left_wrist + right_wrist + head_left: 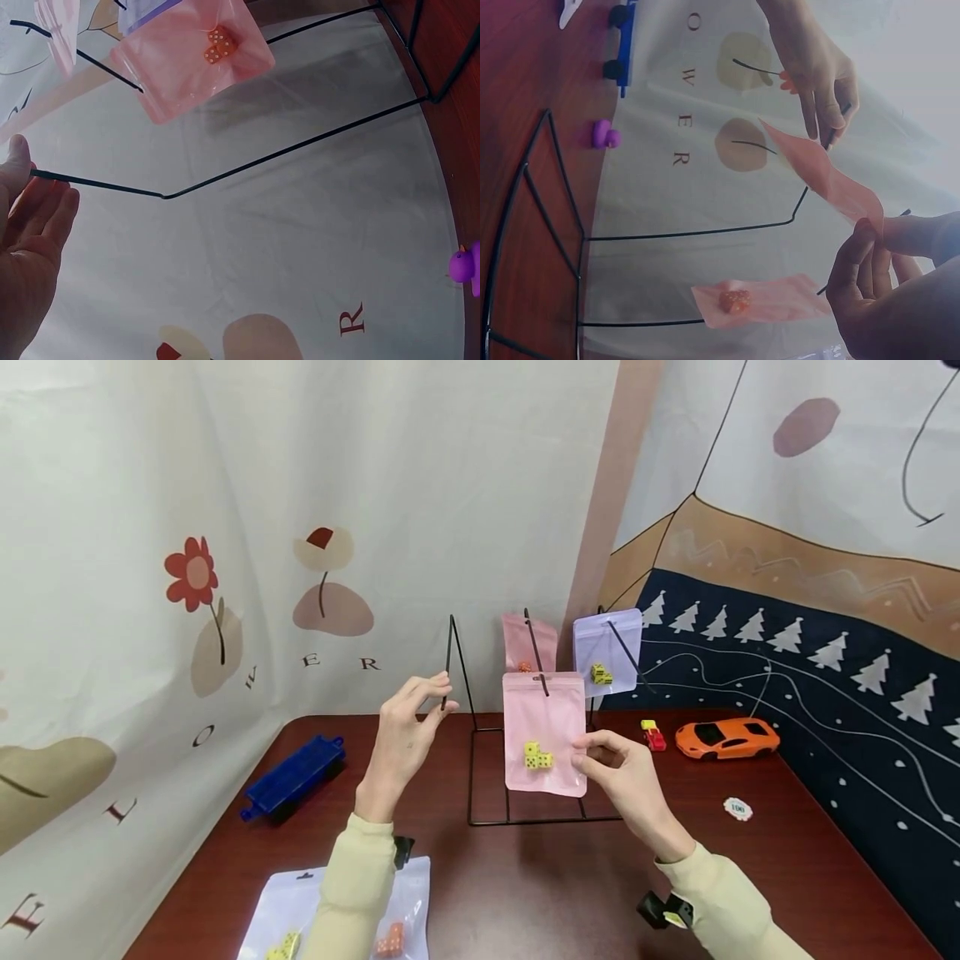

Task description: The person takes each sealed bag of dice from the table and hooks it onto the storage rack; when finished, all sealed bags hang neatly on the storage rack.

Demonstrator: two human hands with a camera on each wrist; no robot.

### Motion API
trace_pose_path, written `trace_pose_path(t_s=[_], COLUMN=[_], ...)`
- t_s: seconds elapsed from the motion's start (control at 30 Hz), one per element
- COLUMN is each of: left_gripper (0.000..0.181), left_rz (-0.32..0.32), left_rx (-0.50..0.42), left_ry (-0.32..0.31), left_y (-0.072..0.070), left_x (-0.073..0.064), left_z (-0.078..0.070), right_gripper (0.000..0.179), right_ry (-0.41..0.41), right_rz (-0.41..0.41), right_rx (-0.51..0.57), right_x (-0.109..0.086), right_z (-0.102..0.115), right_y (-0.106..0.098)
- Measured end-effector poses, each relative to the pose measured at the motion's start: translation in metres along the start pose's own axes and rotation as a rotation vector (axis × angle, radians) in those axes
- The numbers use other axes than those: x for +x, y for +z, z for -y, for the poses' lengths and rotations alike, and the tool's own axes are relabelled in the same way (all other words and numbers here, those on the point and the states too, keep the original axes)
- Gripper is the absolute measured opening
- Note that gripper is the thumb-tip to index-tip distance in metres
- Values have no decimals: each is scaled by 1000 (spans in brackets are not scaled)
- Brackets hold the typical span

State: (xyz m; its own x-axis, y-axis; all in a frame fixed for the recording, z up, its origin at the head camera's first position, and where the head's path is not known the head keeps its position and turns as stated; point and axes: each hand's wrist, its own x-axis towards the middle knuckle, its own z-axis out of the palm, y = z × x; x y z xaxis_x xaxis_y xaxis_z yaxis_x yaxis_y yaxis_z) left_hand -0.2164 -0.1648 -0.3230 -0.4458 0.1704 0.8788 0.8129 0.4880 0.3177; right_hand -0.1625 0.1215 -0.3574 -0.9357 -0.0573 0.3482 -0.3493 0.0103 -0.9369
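My right hand (618, 768) pinches the right edge of a pink zip bag (543, 710) with yellow dice (537, 756) in it. In the head view, the bag's top slot overlaps the tip of the black wire rack's (471, 777) middle hook. Thumb and fingers of my left hand (405, 727) pinch the rack's left hook (105, 183) near its free end; no bag hangs on that hook. Another pink bag (769, 300), with orange dice (735, 301), hangs farther back on the middle hook. A lilac bag (600, 635) with yellow dice hangs on the right hook.
Lilac bags (273, 902) of dice lie at the front left, partly under my left sleeve. A blue wheeled toy (296, 777) stands at left and a purple duck (604, 135) near the wall. At right are an orange toy car (727, 739), a small red toy car (654, 739) and a chip (738, 809).
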Motion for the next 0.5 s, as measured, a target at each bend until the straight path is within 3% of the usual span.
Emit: trace_pose_path(t_s=[0.5], left_gripper=[23], left_rz=[9], left_rx=[-2], left_ry=[-3], left_y=[-1], left_x=[1], left_z=[0], right_gripper=[24], right_ry=[61], right_rz=[-20], right_rx=[34], right_x=[22], right_z=[-4], right_y=[3])
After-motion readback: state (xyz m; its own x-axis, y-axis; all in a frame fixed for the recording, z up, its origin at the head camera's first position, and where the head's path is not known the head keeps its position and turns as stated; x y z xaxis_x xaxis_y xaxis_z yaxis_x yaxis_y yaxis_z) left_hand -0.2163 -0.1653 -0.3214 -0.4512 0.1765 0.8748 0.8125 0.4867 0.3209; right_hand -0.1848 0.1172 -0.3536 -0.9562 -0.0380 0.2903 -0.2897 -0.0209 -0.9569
